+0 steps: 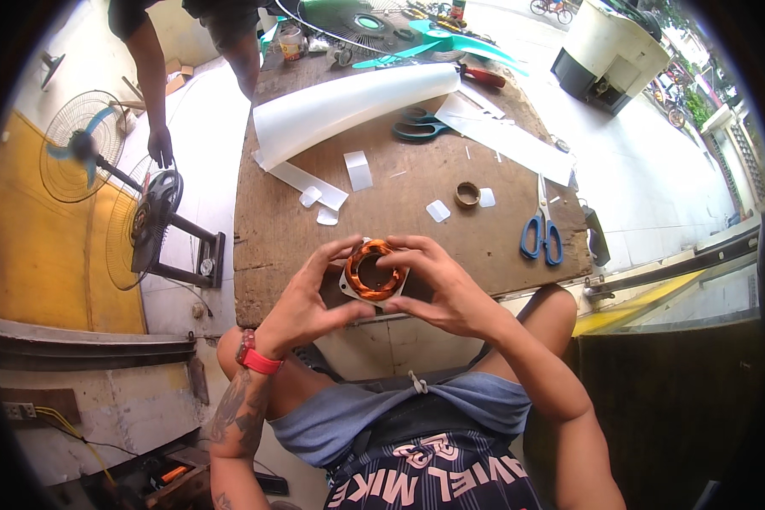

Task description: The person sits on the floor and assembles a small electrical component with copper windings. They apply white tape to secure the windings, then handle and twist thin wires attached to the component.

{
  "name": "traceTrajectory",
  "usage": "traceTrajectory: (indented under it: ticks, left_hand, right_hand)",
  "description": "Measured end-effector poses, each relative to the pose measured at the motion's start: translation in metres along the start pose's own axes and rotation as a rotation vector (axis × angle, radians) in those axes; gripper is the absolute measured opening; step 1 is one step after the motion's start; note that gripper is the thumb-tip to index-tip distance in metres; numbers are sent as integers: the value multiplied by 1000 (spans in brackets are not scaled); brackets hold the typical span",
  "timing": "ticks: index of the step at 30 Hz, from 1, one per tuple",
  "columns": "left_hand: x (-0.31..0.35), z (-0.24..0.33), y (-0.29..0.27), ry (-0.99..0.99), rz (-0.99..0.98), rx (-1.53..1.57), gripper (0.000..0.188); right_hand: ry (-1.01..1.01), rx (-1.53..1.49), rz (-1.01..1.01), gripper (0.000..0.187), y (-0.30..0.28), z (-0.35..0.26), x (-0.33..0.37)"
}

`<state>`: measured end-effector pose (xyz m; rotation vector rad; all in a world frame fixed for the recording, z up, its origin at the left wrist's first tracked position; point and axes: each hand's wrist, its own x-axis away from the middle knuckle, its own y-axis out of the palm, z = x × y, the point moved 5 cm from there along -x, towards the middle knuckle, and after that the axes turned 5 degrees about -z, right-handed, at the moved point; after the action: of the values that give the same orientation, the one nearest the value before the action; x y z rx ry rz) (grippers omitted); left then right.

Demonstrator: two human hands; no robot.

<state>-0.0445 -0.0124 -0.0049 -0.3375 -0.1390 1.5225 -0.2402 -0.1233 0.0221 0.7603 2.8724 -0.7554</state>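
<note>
Seated at a wooden worktop, a person holds a copper-wound motor stator at its near edge, the open centre of the coil ring facing up. The left hand, above a red wristwatch, is partly open and curved around the stator's left side, its thumb along the lower edge. The right hand grips the opposite side, thumb below and fingers bent over the copper windings. Whether the stator touches the wood cannot be told.

Beyond the hands lie a small brown tape roll, with a white cut piece just beside it, and, to the right, blue-handled scissors, blades pointing away. Farther back, a large curled white sheet spans the worktop near teal-handled scissors and a red-handled screwdriver. A turquoise fan blade rests at the far end. At left, another person's hand reaches down to a black fan.
</note>
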Motion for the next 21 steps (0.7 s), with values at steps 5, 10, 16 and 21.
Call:
traceTrajectory:
  ticks: [5,10,16,21]
  left_hand:
    - [-26,26,-8,123,-116,-441,122]
    - [-35,20,1,102,-69,-355,102]
    - [-15,6,6,210,-57,-694,105]
    - [-12,54,34,24,203,-785,115]
  right_hand:
    - [162,102,142,56,-23,-2,-17]
    - [23,634,-45,34,1,-10,-42]
    - [-169,932,4,25,22,-26,-34]
    - [83,253,-143,39,-15,-2,-31]
